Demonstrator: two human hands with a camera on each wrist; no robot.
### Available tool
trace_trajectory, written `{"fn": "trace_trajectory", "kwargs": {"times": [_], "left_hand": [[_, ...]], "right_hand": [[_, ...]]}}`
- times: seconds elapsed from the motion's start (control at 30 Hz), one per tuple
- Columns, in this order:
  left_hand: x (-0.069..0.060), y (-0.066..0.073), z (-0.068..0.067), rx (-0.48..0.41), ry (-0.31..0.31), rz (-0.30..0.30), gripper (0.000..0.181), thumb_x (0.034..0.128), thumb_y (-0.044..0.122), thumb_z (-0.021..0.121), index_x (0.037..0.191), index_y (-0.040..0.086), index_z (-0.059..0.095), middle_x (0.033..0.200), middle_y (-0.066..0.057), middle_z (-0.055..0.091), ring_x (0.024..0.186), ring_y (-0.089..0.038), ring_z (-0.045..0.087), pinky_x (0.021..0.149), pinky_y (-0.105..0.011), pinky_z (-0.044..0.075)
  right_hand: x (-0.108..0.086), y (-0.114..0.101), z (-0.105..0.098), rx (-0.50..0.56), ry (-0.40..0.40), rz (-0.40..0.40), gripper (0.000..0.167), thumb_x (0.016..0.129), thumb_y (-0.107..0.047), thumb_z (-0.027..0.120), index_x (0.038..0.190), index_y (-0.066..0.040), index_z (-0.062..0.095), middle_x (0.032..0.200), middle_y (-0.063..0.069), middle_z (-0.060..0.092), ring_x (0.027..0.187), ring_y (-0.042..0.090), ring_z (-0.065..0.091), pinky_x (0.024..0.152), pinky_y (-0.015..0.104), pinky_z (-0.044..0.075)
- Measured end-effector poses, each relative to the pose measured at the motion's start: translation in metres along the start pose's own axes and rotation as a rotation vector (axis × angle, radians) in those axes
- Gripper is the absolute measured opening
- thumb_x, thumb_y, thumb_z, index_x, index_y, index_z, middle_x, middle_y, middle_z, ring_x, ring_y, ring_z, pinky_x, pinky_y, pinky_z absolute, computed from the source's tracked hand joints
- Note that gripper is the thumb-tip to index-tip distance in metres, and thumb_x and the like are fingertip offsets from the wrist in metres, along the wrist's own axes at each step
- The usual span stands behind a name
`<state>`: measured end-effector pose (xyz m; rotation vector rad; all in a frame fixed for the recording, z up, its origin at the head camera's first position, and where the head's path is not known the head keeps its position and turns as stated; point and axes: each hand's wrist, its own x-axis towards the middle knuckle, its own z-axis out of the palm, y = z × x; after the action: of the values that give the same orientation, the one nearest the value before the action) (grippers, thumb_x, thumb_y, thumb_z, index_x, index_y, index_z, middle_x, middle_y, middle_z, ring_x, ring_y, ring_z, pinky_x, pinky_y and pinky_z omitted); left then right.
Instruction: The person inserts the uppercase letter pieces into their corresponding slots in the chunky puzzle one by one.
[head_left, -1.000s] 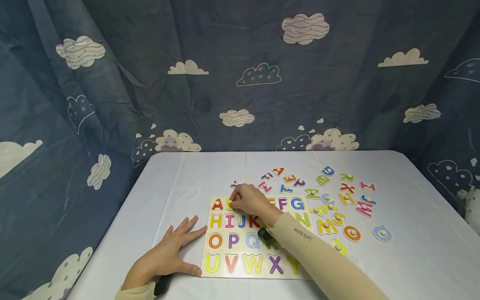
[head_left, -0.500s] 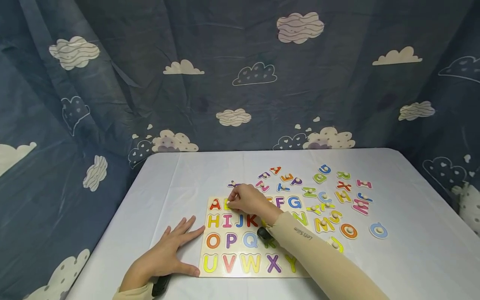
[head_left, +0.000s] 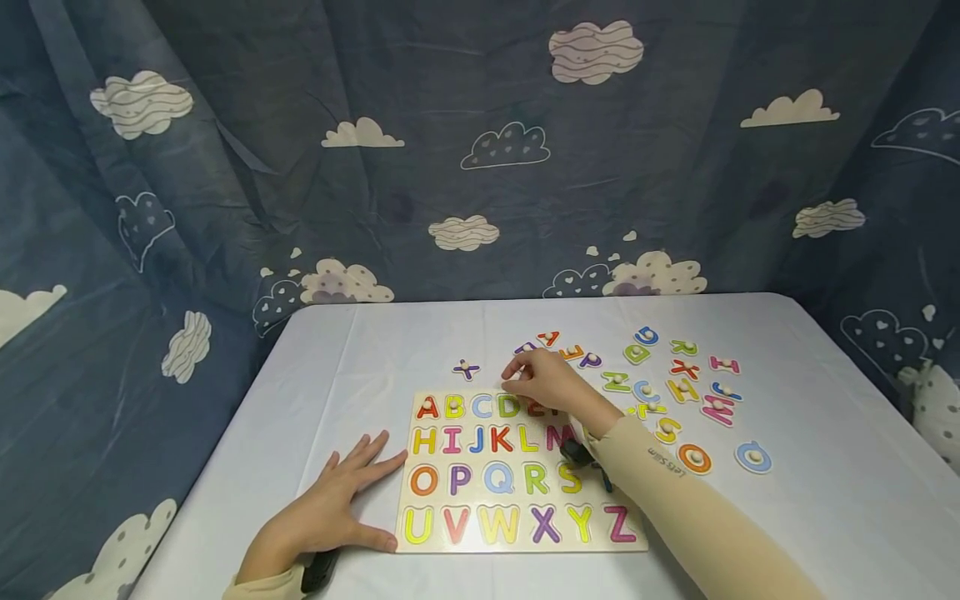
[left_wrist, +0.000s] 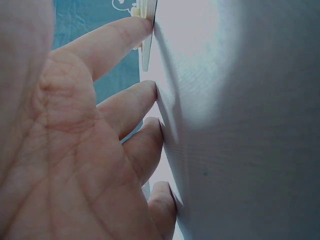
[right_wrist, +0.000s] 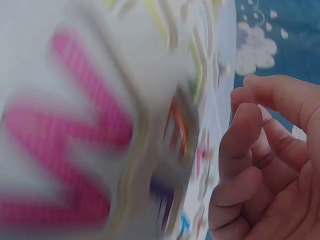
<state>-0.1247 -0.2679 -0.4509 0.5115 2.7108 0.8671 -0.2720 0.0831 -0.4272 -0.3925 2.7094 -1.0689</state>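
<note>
A wooden alphabet puzzle board (head_left: 438, 459) lies on the white table. Its letter A piece (head_left: 427, 407) and yellow letter B piece (head_left: 454, 407), both knobbed, sit in the top row. My right hand (head_left: 551, 382) hovers over the board's far edge near the D, fingers loosely bent. Nothing shows between its thumb and fingertips in the right wrist view. My left hand (head_left: 330, 508) is spread flat beside the board, index fingertip and thumb at its left edge. In the left wrist view, one finger touches the board's edge (left_wrist: 147, 45) while others rest on the cloth.
Loose knobbed letters lie behind and right of the board, among them a purple Y (head_left: 466, 370), a red A (head_left: 548, 338), an orange O (head_left: 694, 458) and a blue Q (head_left: 753, 457). A dark cloud-patterned curtain (head_left: 420, 183) hangs behind the table.
My right hand has let go of the letter B piece and moved right and slightly back, uncovering the B, C and purple Y. The left hand keeps its place at the board.
</note>
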Motion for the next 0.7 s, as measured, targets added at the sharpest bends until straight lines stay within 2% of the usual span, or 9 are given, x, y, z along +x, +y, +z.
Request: {"fn": "trace_trajectory", "kwargs": {"times": [0.1, 0.3, 0.47, 0.7], "left_hand": [[0.001, 0.0, -0.001, -0.001, -0.001, 0.008, 0.114, 0.0618, 0.058, 0.099, 0.161, 0.027, 0.052, 0.179, -0.014, 0.026, 0.166, -0.049, 0.014, 0.126, -0.082, 0.002], [0.0, 0.001, -0.001, -0.012, -0.006, 0.015, 0.113, 0.0624, 0.057, 0.099, 0.161, 0.027, 0.052, 0.179, -0.015, 0.026, 0.166, -0.05, 0.014, 0.125, -0.083, 0.002], [-0.001, 0.002, -0.001, -0.012, -0.007, -0.002, 0.113, 0.0618, 0.056, 0.1, 0.161, 0.028, 0.053, 0.179, -0.013, 0.026, 0.166, -0.049, 0.014, 0.126, -0.082, 0.002], [0.002, 0.004, 0.0, -0.021, -0.025, -0.042, 0.114, 0.0605, 0.055, 0.102, 0.16, 0.029, 0.053, 0.179, -0.012, 0.026, 0.167, -0.049, 0.01, 0.126, -0.081, -0.002]], "right_hand": [[-0.005, 0.013, -0.014, 0.003, 0.018, 0.003, 0.018, 0.098, -0.023, 0.078, 0.11, -0.009, 0.079, 0.073, 0.003, 0.061, 0.059, 0.015, 0.054, 0.053, 0.024, 0.044], [-0.018, 0.037, -0.038, 0.019, -0.004, -0.033, 0.023, 0.099, -0.022, 0.077, 0.115, -0.007, 0.08, 0.076, 0.009, 0.065, 0.062, 0.02, 0.062, 0.056, 0.026, 0.047], [-0.029, 0.056, -0.055, 0.014, -0.011, -0.058, 0.025, 0.1, -0.022, 0.077, 0.118, -0.004, 0.079, 0.08, 0.009, 0.066, 0.067, 0.02, 0.062, 0.06, 0.024, 0.046], [-0.042, 0.08, -0.079, 0.017, 0.011, 0.022, 0.03, 0.098, -0.027, 0.079, 0.122, -0.008, 0.078, 0.083, 0.006, 0.063, 0.071, 0.02, 0.058, 0.055, 0.024, 0.041]]}}
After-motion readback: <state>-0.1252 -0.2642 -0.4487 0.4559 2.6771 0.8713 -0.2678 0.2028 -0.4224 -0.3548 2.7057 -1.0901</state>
